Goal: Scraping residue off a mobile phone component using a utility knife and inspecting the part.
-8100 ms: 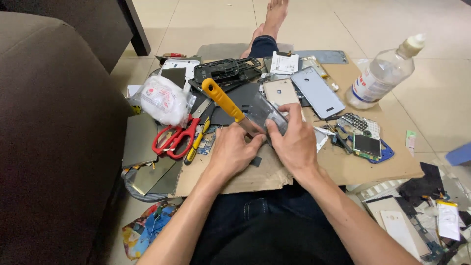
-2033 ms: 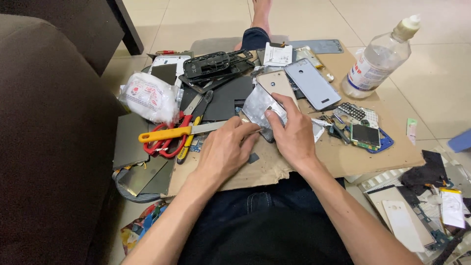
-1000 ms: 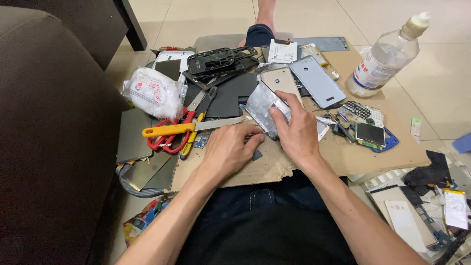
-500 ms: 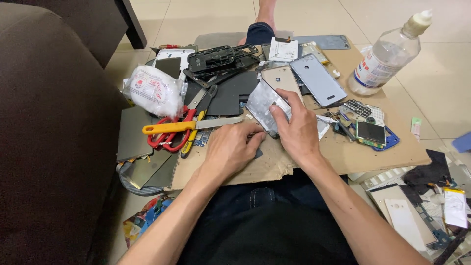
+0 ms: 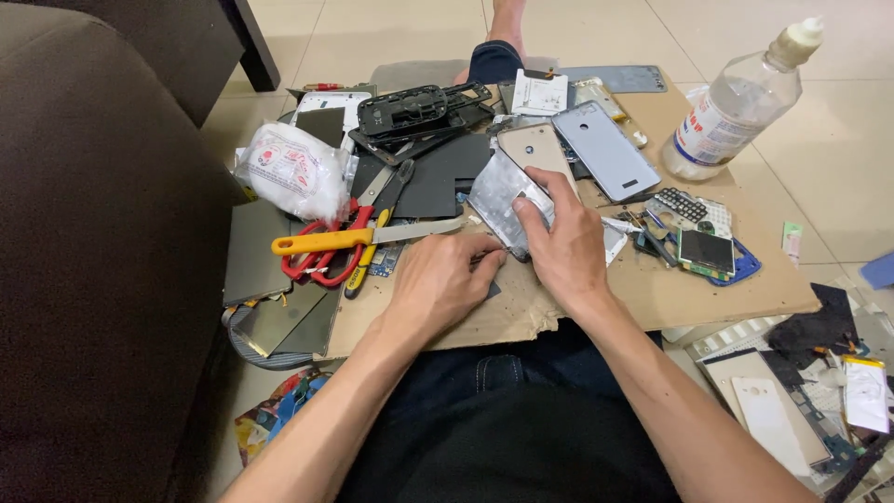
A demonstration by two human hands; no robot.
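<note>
Right hand is clamped on a silvery phone panel, which sits on the cardboard sheet just right of the yellow-handled knife. The panel's long axis runs up-left, away from that hand. Left hand is curled low, fingertips touching the panel's near edge, so both are on it, the right holding tighter. Red scissors lie under the knife.

Both bare forearms were extended forward, the left hand laid palm-down with fingers curled inward, the right hand closed in a grip.
</note>
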